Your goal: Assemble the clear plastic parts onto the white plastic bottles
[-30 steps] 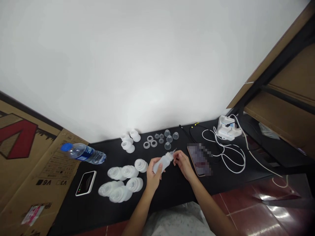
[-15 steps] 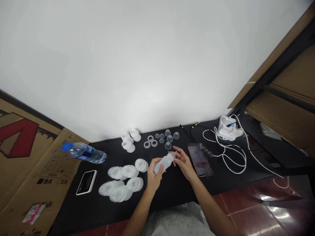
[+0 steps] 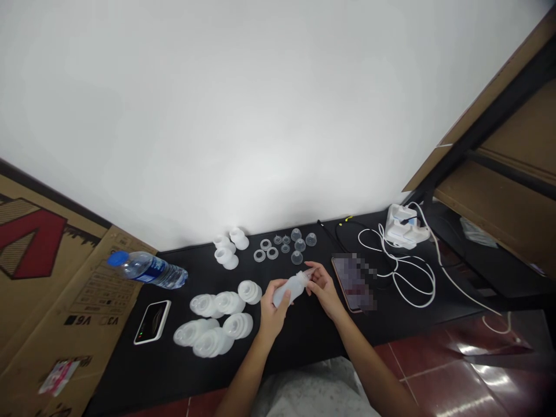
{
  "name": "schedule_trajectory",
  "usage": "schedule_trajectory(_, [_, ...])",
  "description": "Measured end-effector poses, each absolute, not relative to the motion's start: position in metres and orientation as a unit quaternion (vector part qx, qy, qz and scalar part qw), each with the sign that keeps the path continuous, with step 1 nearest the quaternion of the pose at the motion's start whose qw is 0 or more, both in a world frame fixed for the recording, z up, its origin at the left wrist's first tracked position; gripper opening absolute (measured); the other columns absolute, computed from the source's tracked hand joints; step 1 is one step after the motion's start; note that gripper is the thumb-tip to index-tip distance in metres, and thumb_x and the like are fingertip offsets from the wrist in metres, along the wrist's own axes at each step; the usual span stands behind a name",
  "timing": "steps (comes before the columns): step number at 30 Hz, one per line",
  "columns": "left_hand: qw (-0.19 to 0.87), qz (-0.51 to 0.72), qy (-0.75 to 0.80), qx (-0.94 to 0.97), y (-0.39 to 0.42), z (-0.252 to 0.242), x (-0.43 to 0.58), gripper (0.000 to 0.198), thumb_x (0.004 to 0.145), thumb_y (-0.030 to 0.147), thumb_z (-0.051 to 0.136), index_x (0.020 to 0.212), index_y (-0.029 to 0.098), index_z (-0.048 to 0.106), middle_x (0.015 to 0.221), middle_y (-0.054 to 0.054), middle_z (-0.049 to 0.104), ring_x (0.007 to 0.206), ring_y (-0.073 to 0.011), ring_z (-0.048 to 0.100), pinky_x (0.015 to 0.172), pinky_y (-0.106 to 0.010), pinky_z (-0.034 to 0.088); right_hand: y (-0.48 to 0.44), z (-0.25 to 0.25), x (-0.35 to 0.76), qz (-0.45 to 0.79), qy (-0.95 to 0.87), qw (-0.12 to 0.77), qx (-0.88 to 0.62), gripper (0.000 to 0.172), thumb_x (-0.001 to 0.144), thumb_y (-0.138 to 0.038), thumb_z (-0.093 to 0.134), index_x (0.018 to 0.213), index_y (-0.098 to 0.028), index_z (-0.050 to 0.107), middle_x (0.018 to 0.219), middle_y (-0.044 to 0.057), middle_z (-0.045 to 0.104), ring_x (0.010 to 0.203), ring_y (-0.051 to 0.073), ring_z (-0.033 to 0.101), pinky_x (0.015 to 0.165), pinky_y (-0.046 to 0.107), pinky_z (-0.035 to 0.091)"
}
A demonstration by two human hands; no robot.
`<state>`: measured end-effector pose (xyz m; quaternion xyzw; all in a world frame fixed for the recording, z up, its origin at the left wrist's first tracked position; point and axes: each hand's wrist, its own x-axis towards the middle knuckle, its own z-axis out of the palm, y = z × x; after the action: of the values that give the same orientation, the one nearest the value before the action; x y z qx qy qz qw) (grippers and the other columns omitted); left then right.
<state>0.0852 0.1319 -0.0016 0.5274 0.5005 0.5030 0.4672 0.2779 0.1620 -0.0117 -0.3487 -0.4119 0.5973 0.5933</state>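
Note:
My left hand is wrapped round the body of a frosted baby bottle, which is tilted with its top to the upper right. The fingers of my right hand close on the clear top piece at the bottle's mouth; they partly hide it. Several more frosted bottles stand grouped left of my left hand. Beyond my hands lie clear domed caps, small clear nipple-like pieces and three clear rings. White cup-shaped parts stand by the wall.
A blue-capped water bottle lies at the left above a white device. Cardboard borders the black table there. On the right are a phone, a white power strip and looped white cables.
My right fingers have shifted slightly around the clear top piece. My left hand still holds the bottle in nearly the same place, and the parts on the table have not moved.

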Motion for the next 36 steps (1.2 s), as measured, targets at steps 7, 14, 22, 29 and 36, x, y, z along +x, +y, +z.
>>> schedule_trajectory(7, [0.463, 0.505, 0.497, 0.532, 0.132, 0.0007, 0.0855, 0.041, 0.098, 0.057, 0.071, 0.117, 0.02, 0.073, 0.1, -0.007, 0.076, 0.074, -0.0199, 0.073, 0.051, -0.024, 0.058, 0.1611, -0.0113, 0.2783, 0.599, -0.411, 0.598, -0.339, 0.06, 0.085, -0.043, 0.093, 0.138, -0.03, 0.066, 0.105, 0.005, 0.069, 0.085, 0.02, 0.063, 0.057, 0.024, 0.046])
schedule_trajectory(14, [0.446, 0.497, 0.501, 0.55, 0.1316, -0.0035, 0.0842, 0.041, 0.1, 0.055, 0.07, 0.12, 0.019, 0.072, 0.109, -0.009, 0.075, 0.085, -0.0224, 0.076, 0.062, -0.029, 0.064, 0.1616, -0.0103, 0.2766, 0.6, -0.407, 0.599, -0.339, 0.059, 0.084, -0.039, 0.094, 0.134, -0.029, 0.065, 0.103, 0.005, 0.07, 0.088, 0.021, 0.066, 0.061, 0.024, 0.048])
schedule_trajectory(22, [0.391, 0.497, 0.511, 0.582, 0.1318, -0.0006, 0.0852, 0.037, 0.098, 0.051, 0.073, 0.12, 0.021, 0.073, 0.112, -0.009, 0.078, 0.094, -0.0253, 0.077, 0.079, -0.036, 0.065, 0.1616, -0.0088, 0.2772, 0.595, -0.405, 0.589, -0.368, 0.053, 0.087, -0.043, 0.091, 0.131, -0.027, 0.066, 0.102, 0.005, 0.072, 0.081, 0.019, 0.063, 0.055, 0.023, 0.044])
schedule_trajectory(29, [0.331, 0.493, 0.527, 0.607, 0.132, 0.0, 0.0878, 0.037, 0.091, 0.042, 0.082, 0.121, 0.023, 0.073, 0.116, -0.011, 0.079, 0.106, -0.0293, 0.076, 0.095, -0.043, 0.062, 0.1644, -0.01, 0.2768, 0.578, -0.383, 0.605, -0.392, 0.049, 0.084, -0.043, 0.094, 0.122, -0.027, 0.069, 0.089, 0.0, 0.066, 0.069, 0.016, 0.057, 0.051, 0.023, 0.043])
schedule_trajectory(36, [0.365, 0.483, 0.513, 0.608, 0.1324, 0.0002, 0.0854, 0.036, 0.097, 0.043, 0.075, 0.127, 0.023, 0.076, 0.12, -0.011, 0.081, 0.105, -0.0289, 0.079, 0.093, -0.043, 0.065, 0.1612, -0.0035, 0.2794, 0.603, -0.4, 0.584, -0.368, 0.061, 0.088, -0.044, 0.091, 0.139, -0.026, 0.063, 0.121, 0.012, 0.08, 0.087, 0.022, 0.069, 0.063, 0.028, 0.05])
